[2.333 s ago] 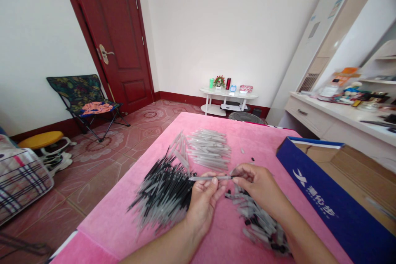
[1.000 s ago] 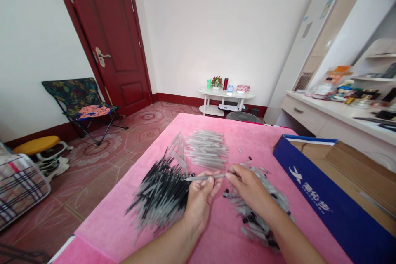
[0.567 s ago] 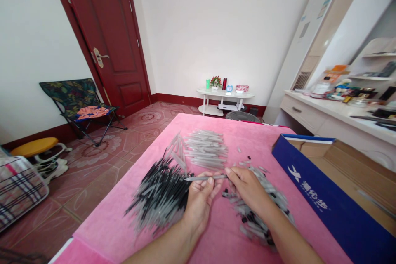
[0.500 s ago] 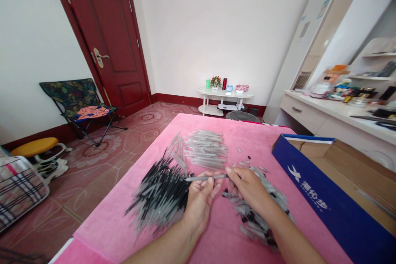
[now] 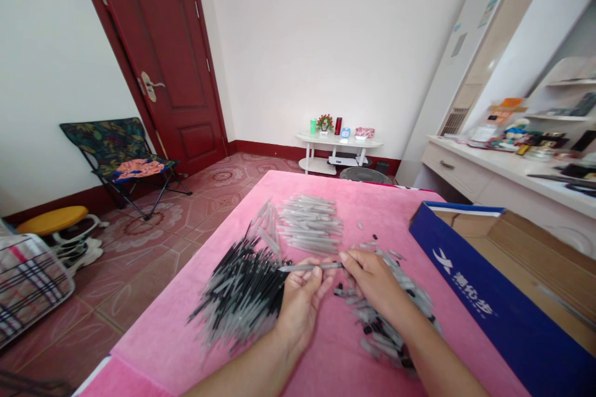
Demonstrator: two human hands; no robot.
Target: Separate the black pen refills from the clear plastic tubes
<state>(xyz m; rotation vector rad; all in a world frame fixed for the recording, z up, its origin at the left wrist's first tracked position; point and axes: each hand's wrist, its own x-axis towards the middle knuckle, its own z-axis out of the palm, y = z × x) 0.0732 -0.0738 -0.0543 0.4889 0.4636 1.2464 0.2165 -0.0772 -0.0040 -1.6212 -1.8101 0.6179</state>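
Between thumb and fingers, my left hand (image 5: 305,291) grips a slim grey pen (image 5: 298,268) that lies level, its tapered tip pointing left. The fingers of my right hand (image 5: 370,273) are closed at the pen's dark right end; whether they hold a separate cap there is hidden. Left of my left hand spreads a heap of black and translucent pen parts (image 5: 242,298). Beyond my hands lies a neat stack of whitish pens (image 5: 310,223). Under and beside my right forearm are small grey and black caps (image 5: 372,322), partly covered by the arm.
A pink cloth (image 5: 335,360) covers the table. The open blue cardboard box (image 5: 465,285) stands along its right side. Farther off are a folding chair (image 5: 116,149), a low white stand (image 5: 339,139) and a cluttered white dresser (image 5: 512,164).
My right hand has shifted very slightly at the pen's right end. Both hands keep their hold, and the piles look the same.
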